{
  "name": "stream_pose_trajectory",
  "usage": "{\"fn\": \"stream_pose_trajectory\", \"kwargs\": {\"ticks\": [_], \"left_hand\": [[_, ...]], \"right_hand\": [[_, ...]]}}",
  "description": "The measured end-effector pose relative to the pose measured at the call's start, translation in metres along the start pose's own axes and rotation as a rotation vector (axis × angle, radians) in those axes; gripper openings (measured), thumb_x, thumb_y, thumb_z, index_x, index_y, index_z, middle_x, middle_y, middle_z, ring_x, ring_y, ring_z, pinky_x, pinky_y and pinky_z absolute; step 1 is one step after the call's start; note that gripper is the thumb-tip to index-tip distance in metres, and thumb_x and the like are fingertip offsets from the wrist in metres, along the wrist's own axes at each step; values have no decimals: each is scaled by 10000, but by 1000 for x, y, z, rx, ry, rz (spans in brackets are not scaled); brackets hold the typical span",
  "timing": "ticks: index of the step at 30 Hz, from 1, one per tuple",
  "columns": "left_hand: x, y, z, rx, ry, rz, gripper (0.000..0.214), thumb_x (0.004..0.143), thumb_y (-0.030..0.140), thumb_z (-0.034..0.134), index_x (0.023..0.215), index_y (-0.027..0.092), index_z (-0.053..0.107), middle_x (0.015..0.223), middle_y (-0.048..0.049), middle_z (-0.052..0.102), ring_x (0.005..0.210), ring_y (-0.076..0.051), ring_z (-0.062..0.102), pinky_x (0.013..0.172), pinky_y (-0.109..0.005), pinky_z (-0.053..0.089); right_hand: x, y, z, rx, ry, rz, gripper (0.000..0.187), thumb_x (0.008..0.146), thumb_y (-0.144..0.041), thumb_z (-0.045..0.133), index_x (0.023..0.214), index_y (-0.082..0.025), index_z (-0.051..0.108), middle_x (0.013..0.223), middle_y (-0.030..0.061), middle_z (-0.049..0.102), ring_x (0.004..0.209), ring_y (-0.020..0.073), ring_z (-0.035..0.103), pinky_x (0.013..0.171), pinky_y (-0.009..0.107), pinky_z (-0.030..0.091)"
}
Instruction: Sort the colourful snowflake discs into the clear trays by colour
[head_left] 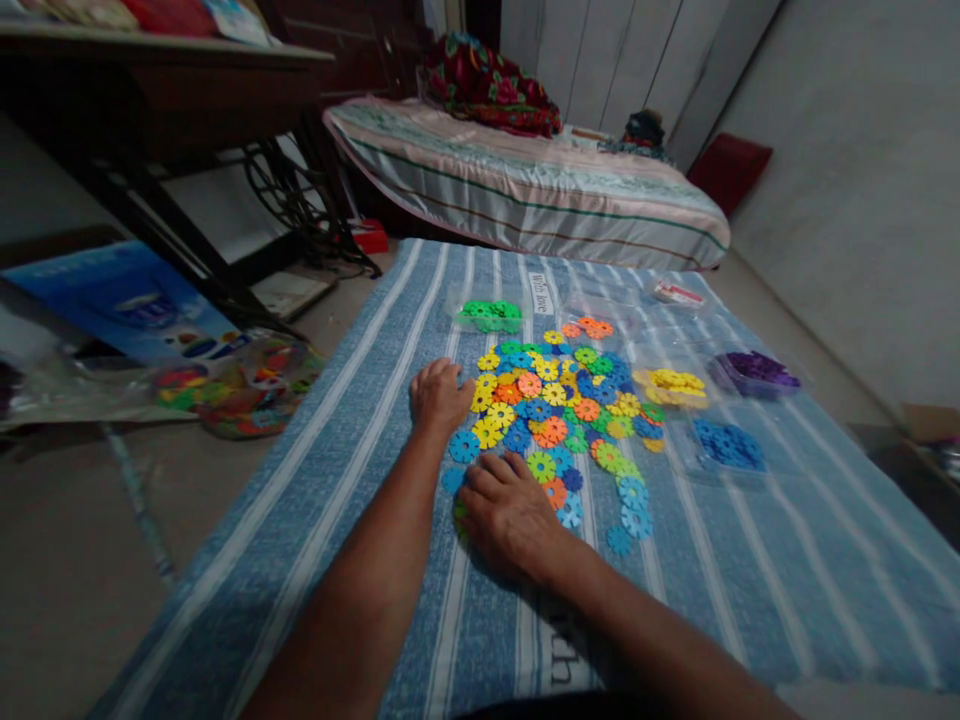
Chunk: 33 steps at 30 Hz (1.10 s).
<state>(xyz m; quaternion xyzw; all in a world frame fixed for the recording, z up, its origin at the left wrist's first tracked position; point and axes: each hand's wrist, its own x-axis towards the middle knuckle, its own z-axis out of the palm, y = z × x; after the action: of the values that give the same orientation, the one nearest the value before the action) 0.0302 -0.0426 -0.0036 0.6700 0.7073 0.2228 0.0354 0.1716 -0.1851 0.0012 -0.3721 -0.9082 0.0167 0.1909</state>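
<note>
Many flat, notched plastic discs in several colours lie in a loose spread on a striped blue cloth (360, 420). My left hand (441, 398) rests palm down at the left edge of the spread, its thumb apart from its bent fingers and close to the yellow discs (487, 432). Nearer to me, my right hand (511, 512) lies palm down over the front of the pile with its fingers spread on the discs. Beside its fingertips are a light blue disc (464, 446) and a lime green disc (541, 466). What lies beneath both palms is hidden.
Clear plastic boxes stand around the spread: green discs (491, 316) at the back, yellow discs (675, 386), purple discs (757, 370) and blue discs (727, 445) at the right. A bed (540, 200) stands beyond, a sewing machine table (187, 90) at the left.
</note>
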Motion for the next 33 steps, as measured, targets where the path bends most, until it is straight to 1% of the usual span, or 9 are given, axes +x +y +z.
{"fn": "stream_pose_trajectory", "kwargs": {"ticks": [3, 7, 9, 16, 20, 24, 27, 29, 33], "left_hand": [[-1, 0, 0, -2, 4, 0, 314, 864, 316, 566, 1129, 185, 673, 1364, -111, 594, 1287, -273, 508, 1108, -423, 372], [-1, 1, -2, -8, 13, 3, 290, 861, 299, 561, 1107, 201, 678, 1344, -106, 607, 1267, -274, 523, 1093, -434, 388], [-1, 1, -3, -15, 11, 4, 284, 859, 296, 558, 1099, 211, 683, 1341, -105, 608, 1264, -276, 525, 1089, -441, 392], [-2, 1, -3, -25, 16, 2, 281, 851, 307, 567, 1092, 230, 691, 1348, -93, 605, 1276, -273, 512, 1103, -438, 375], [-1, 1, -2, -19, 10, -5, 284, 851, 304, 563, 1097, 233, 688, 1346, -85, 606, 1286, -263, 504, 1106, -426, 370], [-1, 1, -2, -9, -1, 3, 302, 859, 312, 549, 1110, 207, 681, 1366, -104, 591, 1292, -266, 499, 1103, -428, 372], [-1, 1, -1, -8, 6, 3, 290, 858, 316, 556, 1105, 226, 679, 1366, -92, 594, 1293, -257, 501, 1108, -424, 366], [-1, 1, -1, -15, 6, 2, 290, 859, 317, 557, 1105, 225, 680, 1365, -94, 595, 1292, -257, 502, 1108, -425, 367], [-1, 1, -1, -23, 1, -2, 296, 861, 314, 550, 1107, 218, 683, 1361, -97, 597, 1289, -267, 504, 1111, -431, 366]], "right_hand": [[5, 2, -3, -10, 0, 9, 162, 956, -302, 566, 901, -183, 662, 1017, 84, 660, 1091, 262, 512, 986, 460, 365], [24, 6, -8, -44, 7, 45, 240, 940, -350, 603, 1085, -164, 641, 1190, 118, 624, 1241, 310, 442, 1023, 499, 357], [31, 5, -8, -50, -17, 47, 288, 932, -379, 613, 1116, -158, 631, 1216, 131, 612, 1262, 321, 427, 1026, 502, 361], [11, -8, -3, -4, -7, -11, 185, 970, -338, 541, 969, -190, 652, 1046, 95, 653, 1068, 261, 533, 1034, 495, 334], [7, -1, -2, 15, 45, -12, 192, 979, -261, 515, 857, -208, 652, 906, 47, 668, 970, 213, 562, 1053, 461, 319], [21, 17, -1, -87, 92, 146, 147, 966, -218, 526, 971, -181, 667, 1072, 96, 676, 1125, 263, 535, 1033, 467, 357], [27, 27, 2, -143, 79, 249, 249, 941, -300, 584, 1113, -130, 647, 1254, 165, 616, 1245, 335, 464, 1024, 513, 375], [28, 29, 5, -155, 69, 269, 292, 938, -317, 592, 1148, -118, 635, 1296, 177, 593, 1270, 345, 445, 1033, 524, 372], [24, 30, 10, -169, 95, 235, 211, 966, -219, 525, 1117, -133, 644, 1242, 156, 616, 1285, 314, 433, 1062, 508, 345]]}}
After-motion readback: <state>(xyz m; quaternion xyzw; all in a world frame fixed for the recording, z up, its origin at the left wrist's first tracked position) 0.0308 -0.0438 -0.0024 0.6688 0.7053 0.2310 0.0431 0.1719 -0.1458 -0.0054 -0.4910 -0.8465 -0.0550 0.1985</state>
